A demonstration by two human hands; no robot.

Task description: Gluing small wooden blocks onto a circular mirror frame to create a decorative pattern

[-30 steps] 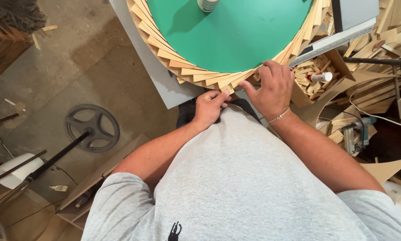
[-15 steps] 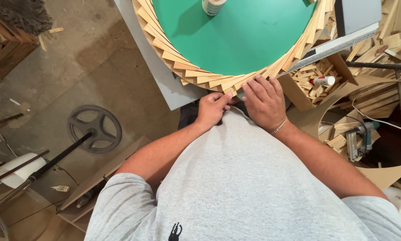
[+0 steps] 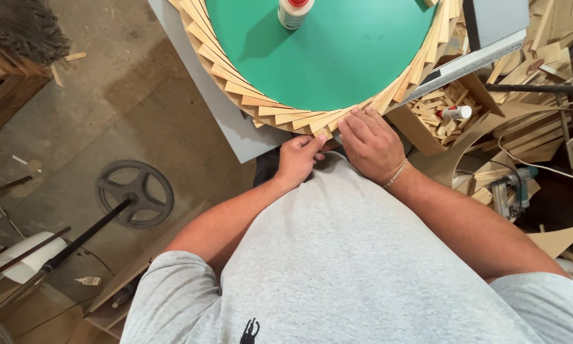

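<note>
A round green disc (image 3: 337, 51) lies on a grey table (image 3: 235, 127), ringed by overlapping wooden slats (image 3: 261, 108). My left hand (image 3: 299, 158) pinches the near edge of the slat ring with thumb and fingers. Just to its right, my right hand (image 3: 369, 143) rests flat, fingers pressing on the slats at the ring's near rim; it wears a thin bracelet. A glue bottle (image 3: 294, 11) stands upright on the disc at the top.
A cardboard box (image 3: 439, 118) with small wood pieces and a small bottle sits at right beside a metal ruler (image 3: 465, 64). Scrap wood and a power tool (image 3: 506, 191) crowd the right. A black wheel on a pole (image 3: 135, 193) lies on the concrete floor at left.
My right hand has moved down and left along the ring's rim, from gripping the slats at the right to lying flat close beside my left hand. The view has shifted slightly.
</note>
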